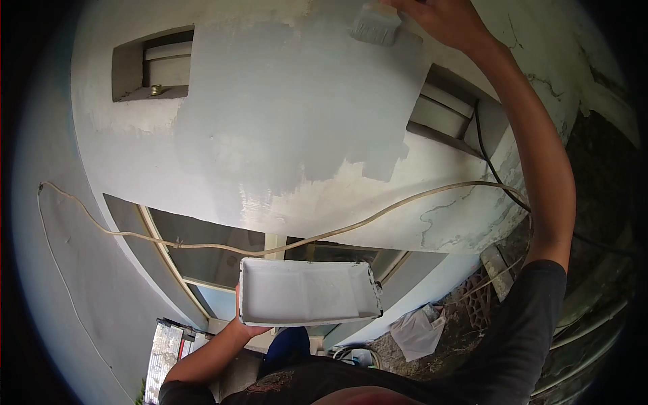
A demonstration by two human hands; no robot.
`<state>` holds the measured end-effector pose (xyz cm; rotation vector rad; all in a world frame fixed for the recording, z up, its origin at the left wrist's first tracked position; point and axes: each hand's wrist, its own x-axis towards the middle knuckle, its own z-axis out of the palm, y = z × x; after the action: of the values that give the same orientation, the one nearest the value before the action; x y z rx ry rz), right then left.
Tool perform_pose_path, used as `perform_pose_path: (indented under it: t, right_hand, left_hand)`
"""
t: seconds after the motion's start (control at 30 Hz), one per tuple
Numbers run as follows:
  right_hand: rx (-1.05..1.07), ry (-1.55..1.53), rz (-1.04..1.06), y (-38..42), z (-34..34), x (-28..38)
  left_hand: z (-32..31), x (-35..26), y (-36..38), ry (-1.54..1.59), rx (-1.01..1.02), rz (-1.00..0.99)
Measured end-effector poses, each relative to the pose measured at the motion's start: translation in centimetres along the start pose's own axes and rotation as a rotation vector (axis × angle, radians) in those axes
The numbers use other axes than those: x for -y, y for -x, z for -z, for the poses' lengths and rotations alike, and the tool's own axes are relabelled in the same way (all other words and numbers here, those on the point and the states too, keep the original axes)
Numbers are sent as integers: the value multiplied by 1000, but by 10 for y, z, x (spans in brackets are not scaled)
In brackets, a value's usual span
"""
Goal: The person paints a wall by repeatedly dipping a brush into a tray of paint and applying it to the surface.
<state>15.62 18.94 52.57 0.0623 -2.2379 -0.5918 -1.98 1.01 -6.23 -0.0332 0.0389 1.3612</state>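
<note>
My right hand is raised at the top of the view, its fingers closed round the handle of a wide paintbrush. The brush's bristles lie against or close to a wall coated in wet-looking grey paint. Lower down, my left hand grips the left end of a rectangular paint tray. Whitish-grey paint covers the tray's inside, and most of my left fingers are hidden beneath it. Paler bare patches show around the painted area's ragged lower edge.
Two recessed openings, left and right, flank the painted area. A pale cable droops across the wall, joined by a black cable at right. Below are a window, a ladder-like metal piece and a white bag.
</note>
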Motion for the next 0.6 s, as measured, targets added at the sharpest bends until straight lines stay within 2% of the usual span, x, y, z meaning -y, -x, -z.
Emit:
perform_pose_path:
  t: [0.03,0.17,0.23,0.27,0.33,0.4,0.43,0.5,0.53,0.57,0.6]
  right_hand:
    - [-114,15,3,-11,5,-12]
    - [-274,104,119,-36,28,-18]
    - [-333,251,316,-29,21,-19]
    - [-266,145,245,-19,9,-18]
    - [-163,184,379,8,-20,-8]
    - [-31,145,374,38,-38,14]
    - [-32,145,375,47,-38,27]
    - [104,-27,283,55,-34,45]
    - [174,-59,149,51,-27,46]
    - [174,-61,147,39,-17,45]
    - [192,-3,16,21,-5,40]
  left_hand:
    - [-1,0,0,-15,-5,-12]
    - [-5,3,4,-63,-22,-63]
    - [-7,5,5,-86,-27,-87]
    - [-9,6,5,-97,-29,-99]
    - [-16,10,4,-151,-20,-121]
    - [-26,13,4,-207,-9,-143]
    - [-32,14,5,-254,-15,-161]
    - [-32,14,5,-297,-20,-183]
    - [-28,12,3,-270,-30,-165]
    - [-25,11,3,-245,-42,-145]
    - [-25,12,5,-247,-46,-143]
